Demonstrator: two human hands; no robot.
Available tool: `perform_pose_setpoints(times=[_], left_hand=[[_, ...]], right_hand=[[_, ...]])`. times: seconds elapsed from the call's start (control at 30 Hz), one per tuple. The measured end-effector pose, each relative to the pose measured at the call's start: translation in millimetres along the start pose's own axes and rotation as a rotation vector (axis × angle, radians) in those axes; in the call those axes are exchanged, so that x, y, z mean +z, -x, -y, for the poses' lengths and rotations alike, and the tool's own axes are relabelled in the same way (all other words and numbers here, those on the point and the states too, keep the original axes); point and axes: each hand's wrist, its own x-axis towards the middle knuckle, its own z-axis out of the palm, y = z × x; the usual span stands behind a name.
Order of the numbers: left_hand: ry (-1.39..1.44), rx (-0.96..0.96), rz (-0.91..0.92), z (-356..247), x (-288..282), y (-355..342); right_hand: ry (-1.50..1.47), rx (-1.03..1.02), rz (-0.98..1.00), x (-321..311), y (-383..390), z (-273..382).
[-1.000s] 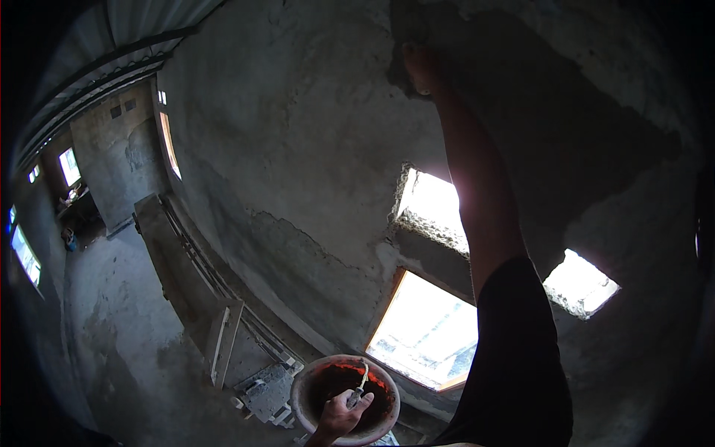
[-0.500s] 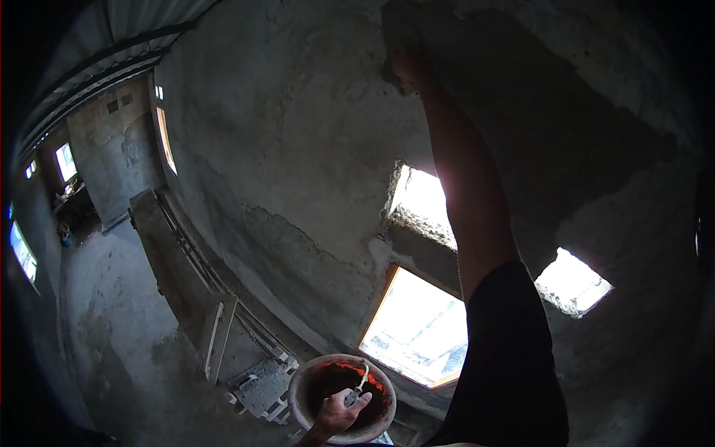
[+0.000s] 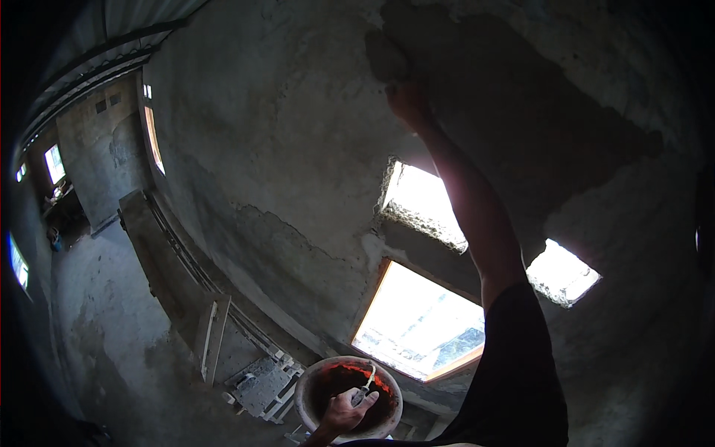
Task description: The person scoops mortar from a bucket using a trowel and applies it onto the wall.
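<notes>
A: Right hand (image 3: 408, 106) sits lower on the wall (image 3: 305, 97) than in the earlier frame. Fingers?

B: Curled; I can't tell their grip. Dark blade-like shape (image 3: 387, 56) just beyond, up-left, long axis near forearm's (image 3: 480, 197) line. Left hand (image 3: 344, 412) clamped on bucket's (image 3: 302, 396) handle (image 3: 371, 378).

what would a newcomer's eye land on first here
Probably the glaring window, low in the dim wall. Next, the right hand, raised high at the left edge of a dark patch. Then the red-streaked bucket at the bottom, where the left hand holds a pale cord.
</notes>
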Motion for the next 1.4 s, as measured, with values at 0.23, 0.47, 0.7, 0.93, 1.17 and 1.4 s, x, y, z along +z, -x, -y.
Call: perform_pose_setpoints(times=[0.23, 0.47, 0.7, 0.93, 1.17, 1.4], left_hand=[[0.011, 0.000, -0.060, 15, 2, -3], [0.001, -0.024, -0.126, -2, -11, -1], [0.044, 0.060, -0.134, 7, -14, -3], [0.000, 0.007, -0.115, -1, -24, 6], [-0.016, 0.052, -0.075, 12, -13, -1], [-0.017, 0.013, -0.110, 5, -8, 2]], right_hand=[[-0.065, 0.022, 0.025, -70, -60, 33], [0.027, 0.044, 0.002, -60, -87, -13], [0.141, 0.069, -0.004, -51, -57, -33], [0.127, 0.132, -0.033, -54, -18, -32], [-0.511, 0.537, -0.051, 5, -77, -37], [-0.499, 0.352, 0.146, 44, -56, -23]])
